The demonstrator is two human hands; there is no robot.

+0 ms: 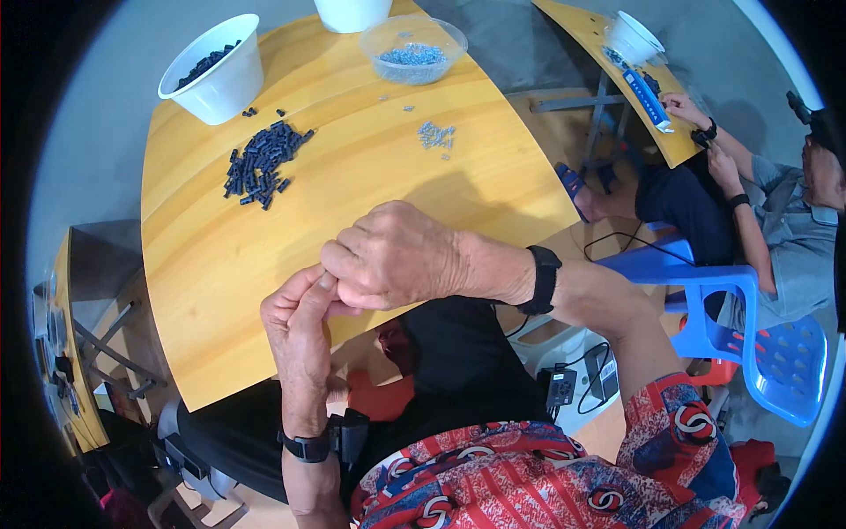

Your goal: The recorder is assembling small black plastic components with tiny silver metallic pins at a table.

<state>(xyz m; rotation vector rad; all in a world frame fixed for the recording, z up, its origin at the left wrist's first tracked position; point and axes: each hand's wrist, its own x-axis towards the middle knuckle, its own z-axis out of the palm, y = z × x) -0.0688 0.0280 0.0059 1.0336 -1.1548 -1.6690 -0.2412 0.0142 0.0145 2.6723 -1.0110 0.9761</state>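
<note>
My left hand and my right hand meet above the near edge of the wooden table, fingers closed and pinched together. Whatever lies between the fingertips is hidden by them. Beyond the hands, to the left, a heap of small black cylindrical parts is spread on the tabletop. Farther right lies a small scatter of shiny silver metal pieces. Each wrist wears a black band.
A white tub of black parts stands at the far left, beside another white tub. A clear round bowl holds silver pieces. At right, another person sits by a blue chair and a second table.
</note>
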